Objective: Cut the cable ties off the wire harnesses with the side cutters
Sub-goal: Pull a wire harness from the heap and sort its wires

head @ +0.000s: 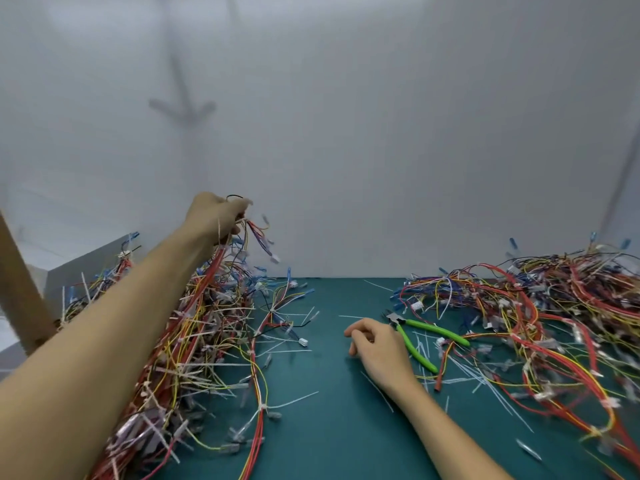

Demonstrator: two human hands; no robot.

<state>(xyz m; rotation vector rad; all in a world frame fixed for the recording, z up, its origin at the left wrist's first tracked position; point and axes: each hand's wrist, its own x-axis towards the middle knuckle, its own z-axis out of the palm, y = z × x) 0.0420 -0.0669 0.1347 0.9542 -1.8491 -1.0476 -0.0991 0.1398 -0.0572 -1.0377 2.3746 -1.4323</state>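
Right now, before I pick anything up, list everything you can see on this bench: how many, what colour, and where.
left harness pile: one, red, yellow and blue wires with white ties, left of mat.
right harness pile: one, same mixed colours, right of mat.
lifted harness: one, mixed wires, hanging above left pile.
side cutters: one, green handles, on mat right of centre.
cut tie pieces: many, white, scattered on mat.
mat: one, teal, covering the tabletop.
wall: one, white, behind.
wooden post: one, brown, far left.
left hand: one, raised, grips lifted harness.
right hand: one, on mat beside cutters, fingers loosely curled, empty.
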